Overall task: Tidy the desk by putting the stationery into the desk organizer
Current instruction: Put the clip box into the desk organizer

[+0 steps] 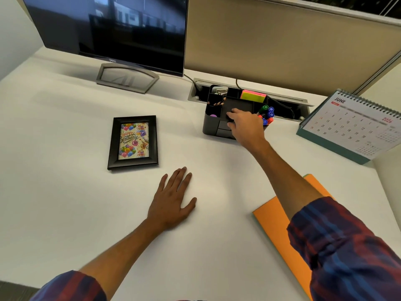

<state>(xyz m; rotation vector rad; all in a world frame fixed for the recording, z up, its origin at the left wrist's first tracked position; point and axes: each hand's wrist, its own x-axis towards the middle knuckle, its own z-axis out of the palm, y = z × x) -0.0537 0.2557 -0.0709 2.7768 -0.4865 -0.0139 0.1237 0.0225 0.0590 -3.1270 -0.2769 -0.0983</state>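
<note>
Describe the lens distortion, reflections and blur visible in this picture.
Head view: wide-angle bending curves the partition and desk edges; the dark monitor mirrors the room; the desk calendar blurs towards its edge; the left hand casts only soft shadow.

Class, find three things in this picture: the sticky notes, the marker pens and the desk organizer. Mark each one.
sticky notes (253,96): head view, on the yellow top face of the pad.
marker pens (270,115): head view, on a blue cap.
desk organizer (238,105): head view, on its bare middle tray.

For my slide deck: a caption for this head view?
Right hand reaches into the desk organizer; left hand rests flat on the desk.
</note>
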